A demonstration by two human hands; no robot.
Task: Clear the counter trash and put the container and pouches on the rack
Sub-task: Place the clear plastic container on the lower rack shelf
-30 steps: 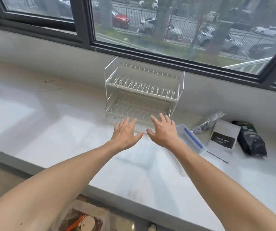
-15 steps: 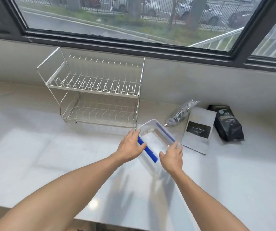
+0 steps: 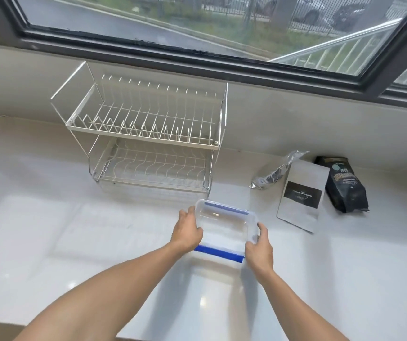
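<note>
Here, container (image 3: 225,223) (clear) – between gripping hands (image 3: 187,231)

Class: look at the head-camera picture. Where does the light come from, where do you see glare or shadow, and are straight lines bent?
Head view: daylight enters through the window; a bright glare spot sits on the counter; the clear container casts a soft shadow toward the viewer; wide-angle distortion bows the window frame.

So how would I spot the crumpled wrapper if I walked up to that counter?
Start at the wire rack under the window and look right along the wall. The crumpled wrapper lies beside the white pouch. Unlike that flat pouch and the black pouch, it is shiny, silvery and twisted.
</note>
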